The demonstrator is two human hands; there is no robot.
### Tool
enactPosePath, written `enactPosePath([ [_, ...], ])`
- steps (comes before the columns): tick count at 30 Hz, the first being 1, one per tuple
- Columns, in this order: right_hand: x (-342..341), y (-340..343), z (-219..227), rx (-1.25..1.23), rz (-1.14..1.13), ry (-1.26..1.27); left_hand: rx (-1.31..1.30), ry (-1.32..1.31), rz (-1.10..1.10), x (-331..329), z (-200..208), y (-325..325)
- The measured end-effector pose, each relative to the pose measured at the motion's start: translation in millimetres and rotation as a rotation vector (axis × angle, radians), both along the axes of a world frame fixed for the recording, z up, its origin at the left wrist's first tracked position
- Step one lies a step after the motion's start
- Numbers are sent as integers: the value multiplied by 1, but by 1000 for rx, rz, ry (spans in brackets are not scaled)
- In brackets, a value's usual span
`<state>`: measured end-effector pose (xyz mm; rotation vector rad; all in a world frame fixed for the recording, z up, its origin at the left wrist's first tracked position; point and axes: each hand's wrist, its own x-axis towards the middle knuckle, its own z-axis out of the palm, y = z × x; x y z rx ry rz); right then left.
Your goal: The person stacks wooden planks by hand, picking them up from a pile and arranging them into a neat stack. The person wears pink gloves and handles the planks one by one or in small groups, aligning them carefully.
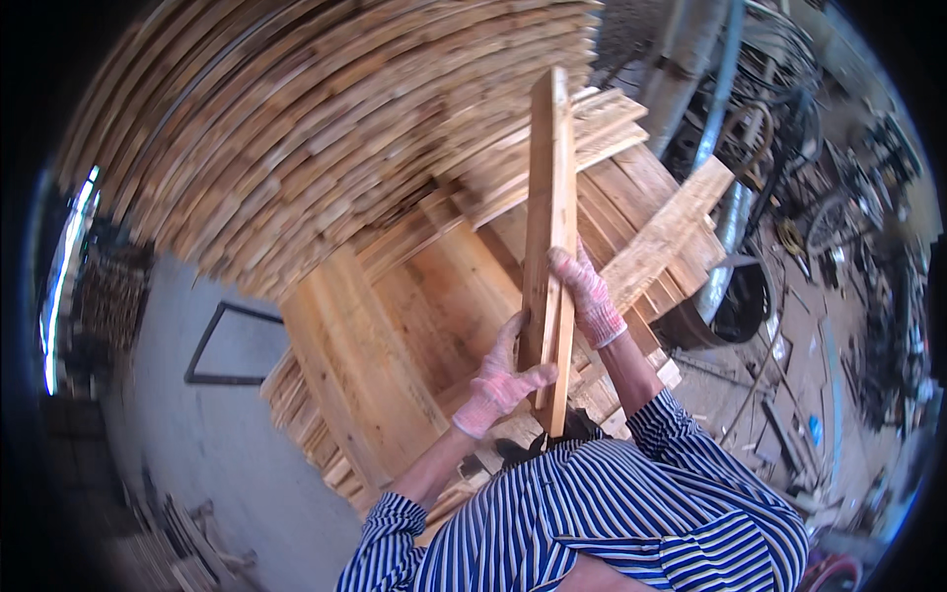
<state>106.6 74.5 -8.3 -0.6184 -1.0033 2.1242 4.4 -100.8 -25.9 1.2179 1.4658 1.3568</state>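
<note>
Striped shirt [523, 523] is seen nearest; boards [540, 207] are gripped between left hand [498, 387] and right hand [590, 296], not yet set down; a tall stack [326, 128] is already piled.

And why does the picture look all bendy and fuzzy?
Head view: the fisheye lens bows the wood stack into curves and leaves dark corners; the stack looks smeared, perhaps from motion, while the held wood looks crisper; a bright strip glares at far left.
</note>
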Motion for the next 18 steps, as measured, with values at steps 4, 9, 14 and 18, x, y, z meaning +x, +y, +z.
enactPosePath([
  [4, -39, -74, 14, 164, 234, -238, 75, -415, 303, -40, 18, -8],
  [9, -98, -125, -27, 600, 346, -697, -68, -717, 800, -99, -18, -66],
  [14, -148, -123, -14, 910, 383, -1121, -81, -926, 727, -148, -54, -178],
  [18, -205, -124, -61, 1230, 311, -1171, -43, -865, 782, -147, -54, -178],
])
